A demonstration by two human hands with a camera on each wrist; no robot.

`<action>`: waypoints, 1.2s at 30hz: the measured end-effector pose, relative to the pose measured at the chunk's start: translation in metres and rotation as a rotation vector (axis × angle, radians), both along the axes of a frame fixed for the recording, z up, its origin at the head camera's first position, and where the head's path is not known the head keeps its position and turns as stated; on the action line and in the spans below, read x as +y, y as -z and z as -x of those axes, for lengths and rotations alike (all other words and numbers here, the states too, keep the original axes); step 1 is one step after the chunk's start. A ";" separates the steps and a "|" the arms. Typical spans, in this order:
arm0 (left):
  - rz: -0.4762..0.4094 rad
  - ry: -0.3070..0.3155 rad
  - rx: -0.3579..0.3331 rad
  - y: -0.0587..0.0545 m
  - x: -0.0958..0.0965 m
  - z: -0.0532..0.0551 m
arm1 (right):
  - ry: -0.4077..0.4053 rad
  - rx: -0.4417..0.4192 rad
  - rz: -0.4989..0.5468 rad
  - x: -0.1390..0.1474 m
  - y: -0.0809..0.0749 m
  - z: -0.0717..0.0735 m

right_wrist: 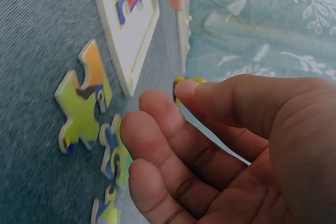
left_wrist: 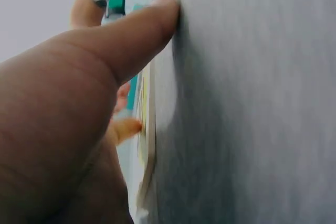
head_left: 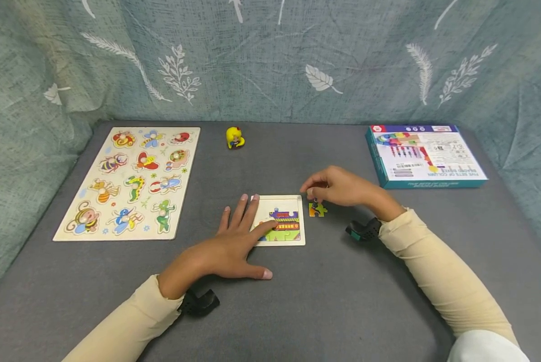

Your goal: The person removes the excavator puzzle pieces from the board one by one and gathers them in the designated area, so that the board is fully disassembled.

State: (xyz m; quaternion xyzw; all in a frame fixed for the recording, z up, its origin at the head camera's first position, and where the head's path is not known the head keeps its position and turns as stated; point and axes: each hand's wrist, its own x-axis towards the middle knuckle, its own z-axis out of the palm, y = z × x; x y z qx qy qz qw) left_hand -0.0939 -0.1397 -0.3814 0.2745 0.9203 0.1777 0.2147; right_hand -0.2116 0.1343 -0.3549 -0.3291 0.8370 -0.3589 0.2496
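Note:
My left hand lies spread over the left side of a small wooden jigsaw tray. Its fingers reach across the frame, and the thumb rests on the table. Joined pieces with purple, red and green print fill the tray's lower right part; the fingers hide some of the left. Just right of the tray, my right hand hovers with loosely bent fingers and nothing between them. Beside and partly under it are loose jigsaw pieces: a green and orange one, another and a third.
A large wooden insect peg puzzle lies at the left. A small yellow-haired toy figure stands at the back. At the back right lies a flat teal-edged box. A patterned curtain borders the grey table.

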 end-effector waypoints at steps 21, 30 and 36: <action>0.089 -0.033 -0.051 -0.003 0.027 -0.005 | -0.029 0.060 0.018 -0.030 -0.001 -0.001; 0.123 -0.013 -0.031 0.002 0.029 -0.005 | -0.040 0.057 0.023 -0.039 0.008 -0.004; 0.115 -0.029 -0.019 0.004 0.032 -0.007 | -0.070 0.002 0.044 -0.044 0.012 -0.007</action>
